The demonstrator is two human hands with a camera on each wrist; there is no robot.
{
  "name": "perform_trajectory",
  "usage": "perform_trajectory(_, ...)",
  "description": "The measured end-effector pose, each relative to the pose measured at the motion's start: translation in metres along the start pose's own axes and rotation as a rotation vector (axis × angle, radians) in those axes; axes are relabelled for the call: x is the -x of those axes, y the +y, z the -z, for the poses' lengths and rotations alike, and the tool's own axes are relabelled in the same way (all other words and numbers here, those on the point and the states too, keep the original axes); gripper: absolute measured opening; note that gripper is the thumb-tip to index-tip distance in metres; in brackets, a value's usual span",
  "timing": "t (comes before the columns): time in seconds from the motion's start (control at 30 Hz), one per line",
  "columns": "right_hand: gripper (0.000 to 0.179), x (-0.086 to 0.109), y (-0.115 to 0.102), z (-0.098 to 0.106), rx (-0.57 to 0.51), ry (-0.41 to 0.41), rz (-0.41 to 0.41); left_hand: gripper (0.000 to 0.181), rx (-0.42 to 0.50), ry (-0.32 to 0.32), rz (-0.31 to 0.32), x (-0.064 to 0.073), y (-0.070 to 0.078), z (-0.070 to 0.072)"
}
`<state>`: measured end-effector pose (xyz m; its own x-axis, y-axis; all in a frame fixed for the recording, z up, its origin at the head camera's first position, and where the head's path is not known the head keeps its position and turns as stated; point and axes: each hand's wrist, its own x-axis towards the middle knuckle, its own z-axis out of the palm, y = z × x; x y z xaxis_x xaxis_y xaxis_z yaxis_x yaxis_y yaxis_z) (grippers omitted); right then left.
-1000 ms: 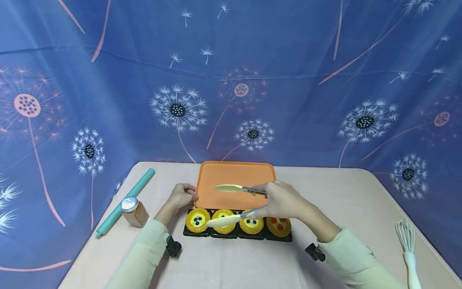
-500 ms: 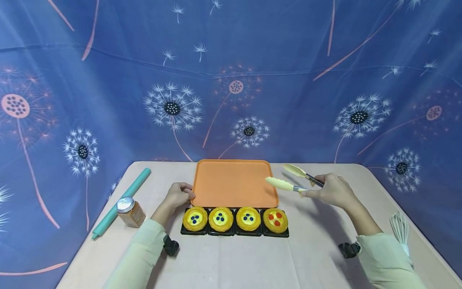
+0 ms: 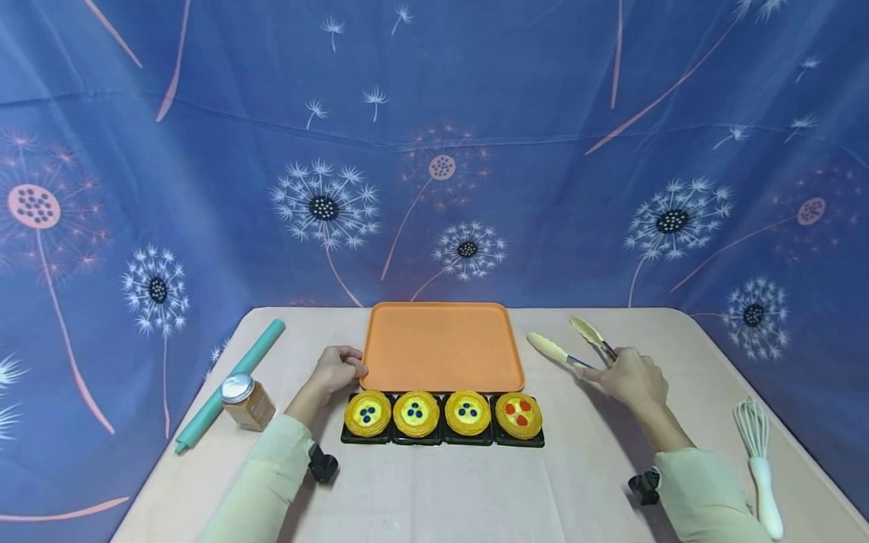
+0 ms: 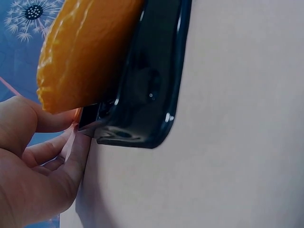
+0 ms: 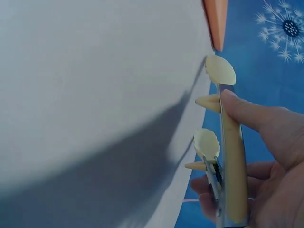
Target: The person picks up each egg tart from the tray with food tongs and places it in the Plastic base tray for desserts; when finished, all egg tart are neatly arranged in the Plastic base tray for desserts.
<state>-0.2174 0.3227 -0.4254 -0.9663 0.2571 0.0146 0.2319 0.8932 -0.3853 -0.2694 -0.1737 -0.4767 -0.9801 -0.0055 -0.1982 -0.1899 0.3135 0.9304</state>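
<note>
My left hand pinches the left edge of the orange tray between thumb and fingers. My right hand holds a pair of tongs with pale yellow tips, low over the table to the right of the tray. The tips are spread apart with nothing between them. Along the tray's front edge runs a row of black plastic holders, each with an egg tart. Blue dots top the left ones, such as the leftmost tart; the rightmost tart has red pieces.
At the left, a teal rolling pin lies slanted behind a silver-lidded jar. A whisk with a white handle lies near the right edge. Behind the table hangs a blue dandelion-print cloth.
My right hand has carried the tongs rightward, from over the tray and tarts to the table's right side, and lowered them. My left hand has stayed at the tray's edge.
</note>
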Motion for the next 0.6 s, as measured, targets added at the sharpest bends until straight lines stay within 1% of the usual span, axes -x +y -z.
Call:
perform_trajectory(0.17, 0.062, 0.005, -0.001, -0.013, 0.033, 0.015, -0.024, 0.028, -0.014, 0.006, 0.004, 0.0, 0.0, -0.001)
perform_trajectory(0.27, 0.062, 0.008, -0.005, -0.014, 0.073, 0.017, -0.022, 0.028, -0.016, 0.008, 0.008, -0.001, -0.002, -0.001)
perform_trajectory(0.37, 0.063, 0.012, -0.011, -0.013, 0.134, -0.003, -0.005, 0.028, -0.004, 0.012, 0.013, -0.002, -0.003, -0.001)
perform_trajectory(0.47, 0.07, 0.016, -0.015, -0.012, 0.18, -0.024, 0.018, 0.028, 0.001, 0.013, 0.015, -0.003, -0.003, 0.0)
perform_trajectory(0.53, 0.076, 0.019, -0.016, -0.014, 0.188, -0.034, 0.01, 0.028, -0.003, 0.015, 0.014, -0.002, -0.004, 0.0)
perform_trajectory(0.6, 0.078, 0.021, -0.016, -0.016, 0.184, -0.037, 0.005, 0.027, -0.009, 0.02, 0.013, -0.002, -0.004, 0.0)
